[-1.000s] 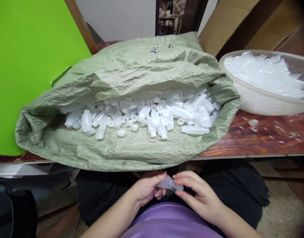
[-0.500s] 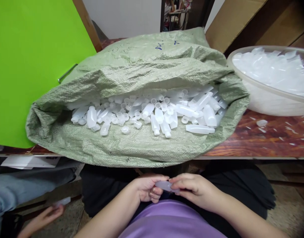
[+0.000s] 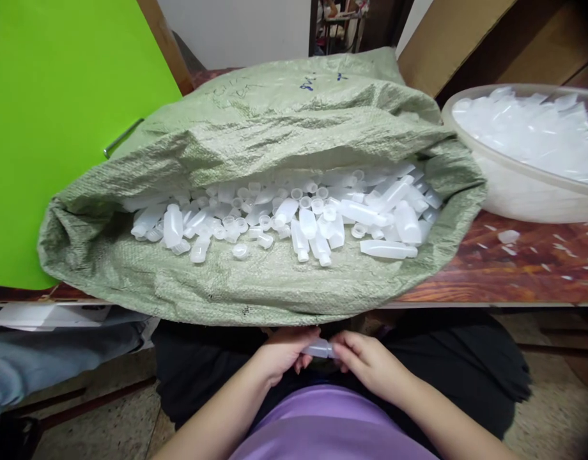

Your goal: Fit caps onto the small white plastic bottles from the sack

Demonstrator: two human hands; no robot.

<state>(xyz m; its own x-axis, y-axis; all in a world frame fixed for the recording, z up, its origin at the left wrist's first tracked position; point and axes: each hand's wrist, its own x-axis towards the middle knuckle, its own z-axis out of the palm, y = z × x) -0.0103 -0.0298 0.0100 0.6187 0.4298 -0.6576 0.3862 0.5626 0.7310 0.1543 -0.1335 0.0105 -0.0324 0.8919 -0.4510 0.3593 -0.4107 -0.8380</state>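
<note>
Low in front of the purple shirt, my left hand [image 3: 287,354] grips the left part of a small translucent plastic tube [image 3: 317,348]. My right hand [image 3: 354,351] is closed on the tube's right end, at its narrower neck. The tube lies roughly level between both hands, just below the table edge. Beyond them, a pale green woven sack [image 3: 255,287] lies with its mouth open toward me. Many white translucent tubes and small caps [image 3: 307,223] are piled in its mouth.
A large translucent tub [image 3: 528,185] of white plastic pieces stands at the right. White scraps lie on the wood-patterned table [image 3: 524,275]. A bright green board [image 3: 73,76] and a metal rod [image 3: 123,137] are at the left. Another person's leg [image 3: 59,364] shows at lower left.
Both hands have moved slightly up with the tube, and its neck now shows near my right hand. The other person's hand at lower left, holding a tube, has left the view.
</note>
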